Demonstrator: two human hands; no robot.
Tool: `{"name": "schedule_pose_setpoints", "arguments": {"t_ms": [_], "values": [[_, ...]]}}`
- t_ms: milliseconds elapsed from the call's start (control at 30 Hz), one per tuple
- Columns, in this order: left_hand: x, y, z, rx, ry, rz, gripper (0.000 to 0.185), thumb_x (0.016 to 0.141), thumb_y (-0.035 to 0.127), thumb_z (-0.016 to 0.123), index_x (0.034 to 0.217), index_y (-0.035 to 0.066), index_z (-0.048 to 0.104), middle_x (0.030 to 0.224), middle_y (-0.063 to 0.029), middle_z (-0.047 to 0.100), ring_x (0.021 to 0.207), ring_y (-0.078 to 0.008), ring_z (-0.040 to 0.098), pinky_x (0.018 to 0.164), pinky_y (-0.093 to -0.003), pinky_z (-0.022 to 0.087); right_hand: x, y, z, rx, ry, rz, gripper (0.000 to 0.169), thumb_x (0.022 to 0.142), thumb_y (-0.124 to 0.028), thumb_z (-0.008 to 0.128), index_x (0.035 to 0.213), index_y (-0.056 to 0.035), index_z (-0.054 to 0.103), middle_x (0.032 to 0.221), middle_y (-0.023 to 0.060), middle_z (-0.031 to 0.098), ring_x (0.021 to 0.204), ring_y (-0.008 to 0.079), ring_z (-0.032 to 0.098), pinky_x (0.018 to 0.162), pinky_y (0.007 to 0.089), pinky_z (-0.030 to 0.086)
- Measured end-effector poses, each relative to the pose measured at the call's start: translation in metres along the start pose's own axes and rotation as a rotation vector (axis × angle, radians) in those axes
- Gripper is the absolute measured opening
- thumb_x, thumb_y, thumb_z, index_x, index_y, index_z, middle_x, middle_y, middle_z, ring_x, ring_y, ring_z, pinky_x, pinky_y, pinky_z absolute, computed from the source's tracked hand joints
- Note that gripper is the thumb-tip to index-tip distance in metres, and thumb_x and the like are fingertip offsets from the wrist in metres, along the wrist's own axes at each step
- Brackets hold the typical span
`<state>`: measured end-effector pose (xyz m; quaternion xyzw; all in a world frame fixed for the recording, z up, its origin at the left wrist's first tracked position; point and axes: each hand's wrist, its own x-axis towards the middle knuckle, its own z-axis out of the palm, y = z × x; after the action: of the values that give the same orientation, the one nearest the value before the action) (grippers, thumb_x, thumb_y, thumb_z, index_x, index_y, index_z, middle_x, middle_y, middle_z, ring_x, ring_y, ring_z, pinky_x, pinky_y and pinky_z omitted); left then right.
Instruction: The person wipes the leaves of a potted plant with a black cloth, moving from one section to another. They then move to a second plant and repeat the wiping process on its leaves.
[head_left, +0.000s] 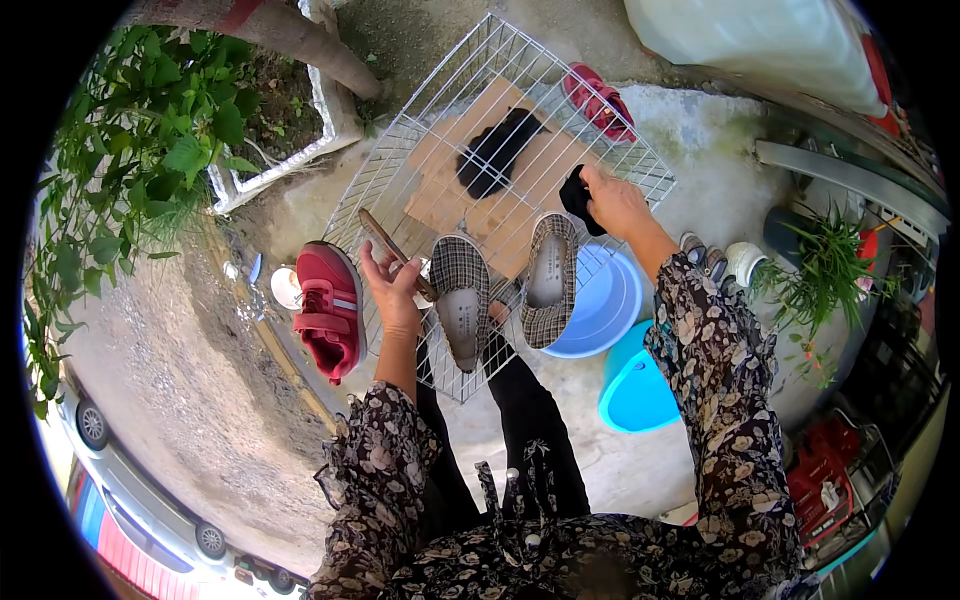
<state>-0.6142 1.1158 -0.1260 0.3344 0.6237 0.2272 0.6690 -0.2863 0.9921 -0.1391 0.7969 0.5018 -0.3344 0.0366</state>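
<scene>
A wire cage (450, 142) stands before me, with a black furry animal (495, 154) lying on flattened cardboard (525, 180) inside it. My left hand (391, 289) is partly spread around a thin brown strip (394, 251), perhaps wooden, above the cage's near left side; whether it grips the strip I cannot tell. Black cloth-like material (577, 199) is pinched in my right hand (616, 201) over the right side. Two checked slip-on shoes, one nearer my left hand (459, 300) and one further right (550, 281), rest on the wire top. A red strap shoe (328, 311) is at the left edge.
Another red shoe (600, 101) lies beyond the cage. A blue basin (600, 300) and a turquoise tub (637, 382) are on the ground at the right. A tree trunk (300, 45) and a white-edged planting bed (277, 169) are at the upper left, a potted plant (810, 274) at the right.
</scene>
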Motion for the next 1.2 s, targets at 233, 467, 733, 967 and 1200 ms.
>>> {"name": "schedule_pose_setpoints", "arguments": {"t_ms": [233,467,733,967,1200], "values": [[0.003,-0.002,0.017,-0.034,0.035,0.043,0.083,0.07,0.006,0.062,0.138,0.012,0.016,0.107,-0.0075,0.046,0.085,-0.0164,0.051,0.049,-0.0267,0.045,-0.002,0.009,-0.003,0.065,0.046,-0.038,0.028,0.076,-0.009,0.055,0.101,-0.0113,0.042,0.094,0.0138,0.061,0.082,0.0332,0.06,0.069,0.044,0.046],[0.008,0.004,0.023,-0.069,0.011,0.112,0.078,0.072,0.003,0.061,0.137,0.01,0.019,0.102,-0.0078,0.049,0.08,-0.0151,0.051,0.059,-0.0267,0.043,-0.001,0.008,-0.015,0.063,-0.011,0.039,0.031,0.076,-0.009,0.055,0.104,-0.011,0.042,0.088,0.0153,0.063,0.083,0.0345,0.06,0.069,0.0457,0.045],[0.014,0.015,0.052,-0.143,-0.098,0.074,0.081,0.069,0.002,0.064,0.136,0.008,0.019,0.101,-0.0091,0.046,0.082,-0.0153,0.051,0.07,-0.028,0.043,-0.014,0.027,-0.017,0.048,-0.036,0.179,0.035,0.075,-0.009,0.057,0.107,-0.0113,0.042,0.094,0.015,0.063,0.087,0.0345,0.06,0.073,0.0443,0.046],[0.026,0.019,0.078,-0.096,-0.189,0.068,0.08,0.067,0.0,0.066,0.133,0.004,0.021,0.105,-0.0107,0.048,0.083,-0.0168,0.056,0.07,-0.0279,0.049,-0.03,0.047,-0.011,0.024,-0.042,0.288,0.04,0.076,-0.009,0.059,0.11,-0.0121,0.038,0.09,0.0163,0.062,0.085,0.0368,0.059,0.072,0.0463,0.045],[0.038,0.02,0.109,-0.002,-0.323,0.077,0.087,0.066,0.003,0.067,0.137,0.004,0.017,0.11,-0.0114,0.045,0.082,-0.0148,0.053,0.072,-0.0264,0.047,-0.044,0.073,-0.001,0.012,-0.018,0.362,0.039,0.078,-0.009,0.057,0.112,-0.0121,0.037,0.088,0.0192,0.061,0.085,0.0388,0.058,0.073,0.0477,0.045]]}}
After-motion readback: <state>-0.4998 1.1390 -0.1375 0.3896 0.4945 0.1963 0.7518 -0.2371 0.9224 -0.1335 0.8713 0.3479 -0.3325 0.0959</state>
